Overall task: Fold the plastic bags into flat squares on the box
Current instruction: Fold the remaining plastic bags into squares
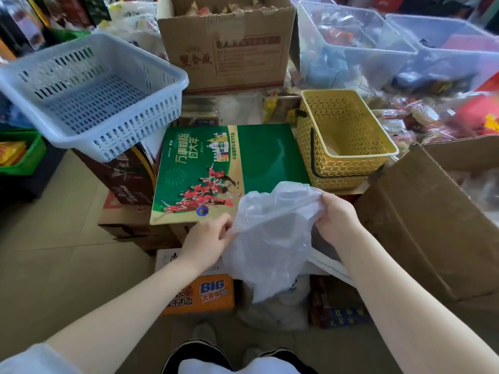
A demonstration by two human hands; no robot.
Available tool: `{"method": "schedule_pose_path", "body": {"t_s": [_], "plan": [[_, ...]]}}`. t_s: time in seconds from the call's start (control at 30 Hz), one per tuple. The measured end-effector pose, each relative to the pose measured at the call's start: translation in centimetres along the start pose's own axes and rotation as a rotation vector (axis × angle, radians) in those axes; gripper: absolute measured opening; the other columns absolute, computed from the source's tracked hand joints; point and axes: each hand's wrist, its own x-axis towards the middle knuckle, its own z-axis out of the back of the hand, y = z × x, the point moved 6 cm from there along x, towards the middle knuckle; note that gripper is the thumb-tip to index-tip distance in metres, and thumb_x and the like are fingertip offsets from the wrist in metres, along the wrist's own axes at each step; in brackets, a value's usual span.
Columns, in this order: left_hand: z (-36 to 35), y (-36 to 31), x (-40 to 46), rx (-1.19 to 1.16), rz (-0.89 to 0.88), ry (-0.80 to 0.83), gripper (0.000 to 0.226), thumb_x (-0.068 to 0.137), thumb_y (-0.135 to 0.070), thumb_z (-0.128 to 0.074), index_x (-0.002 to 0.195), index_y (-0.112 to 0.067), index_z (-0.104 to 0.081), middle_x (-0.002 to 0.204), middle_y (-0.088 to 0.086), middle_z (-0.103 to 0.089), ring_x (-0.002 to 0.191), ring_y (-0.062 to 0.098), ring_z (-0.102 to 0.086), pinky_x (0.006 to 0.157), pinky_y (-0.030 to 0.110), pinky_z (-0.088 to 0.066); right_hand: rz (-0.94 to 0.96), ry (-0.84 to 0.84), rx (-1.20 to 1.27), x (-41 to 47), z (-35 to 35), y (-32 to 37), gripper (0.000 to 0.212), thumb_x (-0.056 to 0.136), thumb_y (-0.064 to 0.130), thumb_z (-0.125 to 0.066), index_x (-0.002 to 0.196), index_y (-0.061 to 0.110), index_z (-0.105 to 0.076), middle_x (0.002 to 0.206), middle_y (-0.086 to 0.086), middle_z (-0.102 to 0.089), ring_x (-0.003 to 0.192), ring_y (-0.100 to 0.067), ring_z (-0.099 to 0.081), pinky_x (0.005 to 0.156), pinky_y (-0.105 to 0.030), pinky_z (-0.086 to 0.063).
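The plastic bag [272,238] is thin and see-through, and it hangs in the lower middle of the picture, just in front of the green box [259,157]. It is still crumpled and not folded at all. Its top edge lies over the near corner of the box, while the rest droops down past it.

The right hand [337,215] pinches the top of the bag, with its fingers curled around a bunched bit. The left hand [209,241] pinches the bag's left edge. The two hands hold it apart, most likely so it can be pulled flat (a crumpled bag will not fold well).

The green box has a flat, bare top, so it makes a good table for folding. A yellow basket [351,168] sits just right of it, maybe for finished squares. A pale blue basket [113,136] is at the upper left.
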Motion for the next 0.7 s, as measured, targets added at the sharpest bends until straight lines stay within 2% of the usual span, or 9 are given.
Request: {"method": "schedule_pose_path", "body": {"t_s": [0.13,0.17,0.23,0.3,0.33,0.43,0.5,0.6,0.7], "plan": [[-3.9,0.6,-1.9,0.317,-0.013,0.582,0.018,0.087,-0.039,-0.058,0.089,-0.023,-0.066,0.078,-0.013,-0.056,0.075,0.011,-0.056,0.057,0.022,-0.038,0.118,-0.049,-0.273,0.0,1.2,0.8,0.02,0.093,0.008,-0.043,0.082,0.011,-0.059,0.083,-0.01,-0.058,0.067,-0.018,-0.053,0.066,-0.03,-0.044],[-3.8,0.4,-1.8,0.304,0.008,0.572,0.023,0.085,-0.045,-0.058,0.086,-0.023,-0.066,0.075,-0.013,-0.055,0.071,0.01,-0.055,0.055,0.023,-0.037,0.143,-0.037,-0.328,-0.2,1.3,0.8,0.023,0.093,0.008,-0.043,0.076,0.013,-0.058,0.075,-0.007,-0.055,0.063,-0.016,-0.051,0.062,-0.028,-0.042],[-2.0,-0.9,-0.6,0.163,0.022,0.28,0.029,0.086,-0.05,-0.054,0.086,-0.023,-0.064,0.074,-0.008,-0.056,0.068,0.013,-0.054,0.053,0.025,-0.038,0.204,0.043,-0.436,-0.8,1.1,1.0,0.027,0.094,0.009,-0.043,0.072,0.015,-0.057,0.065,-0.002,-0.05,0.057,-0.014,-0.046,0.056,-0.025,-0.038],[-0.4,-2.8,0.2,-0.013,-0.049,0.015,0.043,0.084,-0.056,-0.047,0.108,-0.021,-0.057,0.086,-0.005,-0.056,0.076,0.012,-0.051,0.062,0.022,-0.041,0.212,0.184,-0.468,-1.6,0.4,0.5,0.029,0.097,0.011,-0.042,0.071,0.013,-0.055,0.06,0.001,-0.05,0.051,-0.011,-0.045,0.051,-0.022,-0.039],[-0.1,-3.9,0.5,-0.103,-0.099,-0.011,0.055,0.081,-0.061,-0.044,0.12,-0.022,-0.05,0.099,-0.007,-0.054,0.087,0.009,-0.05,0.071,0.017,-0.04,0.199,0.252,-0.443,-2.0,0.2,0.2,0.03,0.098,0.011,-0.041,0.07,0.012,-0.054,0.057,0.002,-0.049,0.048,-0.01,-0.044,0.048,-0.02,-0.038],[-1.6,-6.6,0.8,-0.148,-0.195,0.113,0.089,0.071,-0.069,-0.049,0.142,-0.023,-0.024,0.138,-0.013,-0.029,0.125,-0.002,-0.023,0.103,0.017,-0.02,0.174,0.35,-0.331,-2.3,0.0,-0.1,0.031,0.097,0.006,-0.041,0.069,0.011,-0.054,0.051,0.003,-0.042,0.043,-0.009,-0.036,0.042,-0.018,-0.031],[-2.8,-7.1,0.8,-0.063,-0.195,0.167,0.098,0.069,-0.064,-0.061,0.146,-0.023,-0.015,0.148,-0.006,-0.024,0.134,0.005,-0.019,0.109,0.025,-0.016,0.16,0.365,-0.267,-2.3,0.4,0.2,0.031,0.095,0.003,-0.042,0.069,0.011,-0.056,0.05,0.004,-0.04,0.041,-0.008,-0.033,0.041,-0.018,-0.027],[-4.5,-5.8,0.4,-0.114,0.049,0.352,0.09,0.072,-0.046,-0.073,0.143,-0.026,-0.021,0.127,0.001,-0.051,0.105,0.016,-0.053,0.085,0.027,-0.043,0.11,0.391,-0.143,-2.4,1.8,0.7,0.038,0.094,0.007,-0.04,0.061,0.016,-0.055,0.048,0.007,-0.039,0.04,-0.006,-0.033,0.04,-0.016,-0.03],[-5.4,-4.1,0.0,-0.02,0.132,0.359,0.036,0.08,-0.033,-0.065,0.112,-0.017,-0.056,0.101,0.006,-0.063,0.084,0.019,-0.058,0.068,0.032,-0.045,0.088,0.285,-0.152,-3.1,3.3,0.9,0.035,0.094,0.011,-0.042,0.063,0.017,-0.056,0.056,0.003,-0.044,0.045,-0.01,-0.039,0.048,-0.02,-0.035]]}}
